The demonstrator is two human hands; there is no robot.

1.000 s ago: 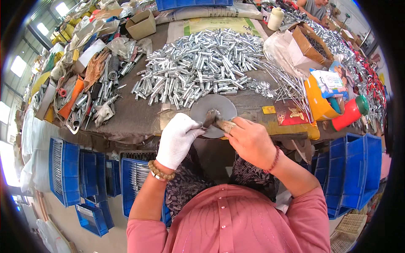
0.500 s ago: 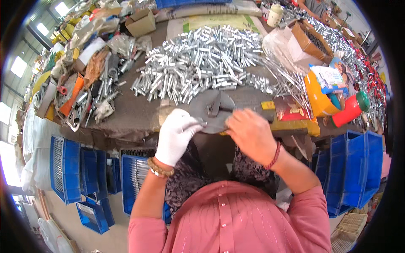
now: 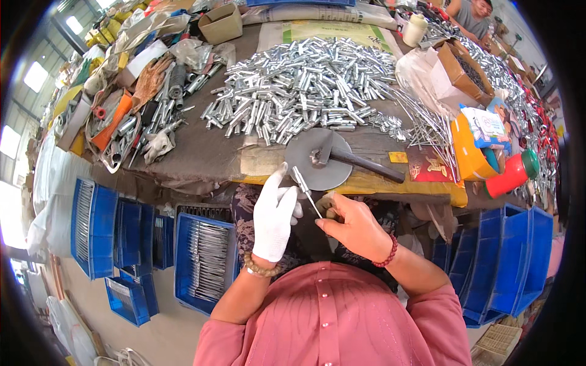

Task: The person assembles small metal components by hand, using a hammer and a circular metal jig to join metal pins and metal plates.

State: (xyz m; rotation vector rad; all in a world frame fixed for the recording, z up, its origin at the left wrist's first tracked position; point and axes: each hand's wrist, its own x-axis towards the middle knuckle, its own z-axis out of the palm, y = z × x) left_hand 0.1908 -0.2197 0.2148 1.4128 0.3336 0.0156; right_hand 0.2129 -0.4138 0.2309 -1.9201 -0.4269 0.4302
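Presently, a round grey plate at the table's front edge serves as the reference. Just below it, the bare right hand grasps the lower end of a thin metal rod between thumb and fingers; the rod slants up toward the plate's lower-left rim, its upper part thicker. The gloved left hand, below and left of the plate, has its fingers parted and not closed on the rod; whether any touches it cannot be told. A hammer obstructs the plate, its head on the middle and its handle projecting past the right rim. Beyond the plate lies a broad pile of silver metal pieces. To its right are a yellow card, a red packet and loose thin rods; farther right, a red bottle. Well left is a heap of tools; below and left, a blue crate of metal rods.
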